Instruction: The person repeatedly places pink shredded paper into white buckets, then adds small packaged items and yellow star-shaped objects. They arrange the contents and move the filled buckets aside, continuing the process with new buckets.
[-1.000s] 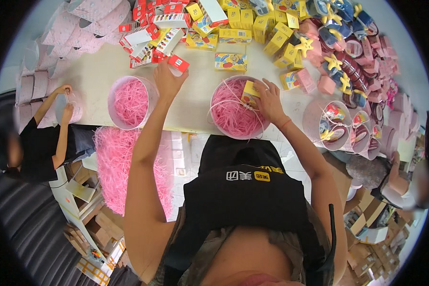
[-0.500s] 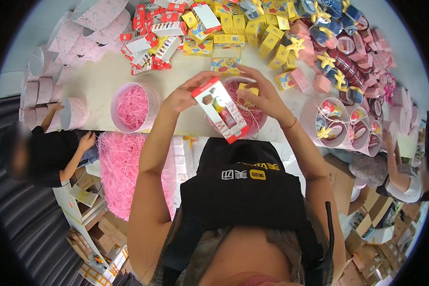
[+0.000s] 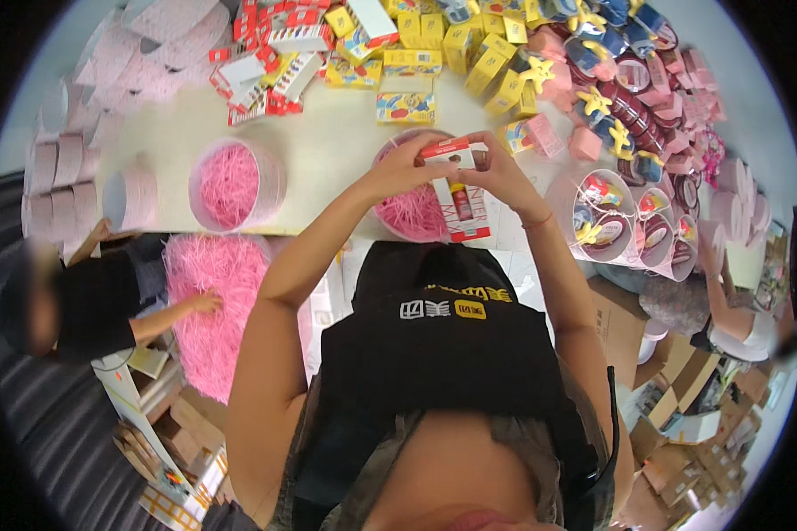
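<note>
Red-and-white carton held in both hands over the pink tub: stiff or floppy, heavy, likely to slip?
Probably stiff: the red-and-white carton keeps straight edges while the left hand and right hand pinch only its top end. Likely light, since fingertips alone hold it above the round tub of pink shredded paper. Its printed faces look smooth, so perhaps a little slippery.

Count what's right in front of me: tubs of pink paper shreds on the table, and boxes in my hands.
Round pink tubs filled with pink paper shreds: 2
Red-and-white cardboard box, held between left hand and right hand: 1
Total: 3
</note>
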`<state>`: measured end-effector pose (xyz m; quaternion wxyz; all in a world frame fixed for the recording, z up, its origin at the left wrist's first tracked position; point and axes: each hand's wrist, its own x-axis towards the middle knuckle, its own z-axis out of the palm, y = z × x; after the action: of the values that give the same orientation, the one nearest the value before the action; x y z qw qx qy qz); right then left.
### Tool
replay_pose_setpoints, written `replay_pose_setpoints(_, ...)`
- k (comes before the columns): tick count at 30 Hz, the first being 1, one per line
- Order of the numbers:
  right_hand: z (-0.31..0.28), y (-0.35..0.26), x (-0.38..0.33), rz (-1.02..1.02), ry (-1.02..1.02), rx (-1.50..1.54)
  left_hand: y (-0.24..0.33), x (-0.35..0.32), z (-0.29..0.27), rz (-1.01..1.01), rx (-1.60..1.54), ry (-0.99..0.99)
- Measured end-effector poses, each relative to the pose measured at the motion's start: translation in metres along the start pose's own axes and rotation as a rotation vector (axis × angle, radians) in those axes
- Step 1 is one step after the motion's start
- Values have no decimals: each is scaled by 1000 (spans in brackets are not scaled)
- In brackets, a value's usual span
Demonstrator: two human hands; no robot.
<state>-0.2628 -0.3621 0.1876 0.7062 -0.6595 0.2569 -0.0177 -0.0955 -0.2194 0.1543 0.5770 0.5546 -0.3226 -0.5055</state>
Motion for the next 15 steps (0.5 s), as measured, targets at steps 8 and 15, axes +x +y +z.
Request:
replay_pose_setpoints(8, 0, 41, -27, -8, 236, 280, -13, -25, -18, -221, -461, 307)
replay_pose_setpoints(15, -8, 6, 3, -393, 459, -209, -80, -25, -27, 225, 1258, 67)
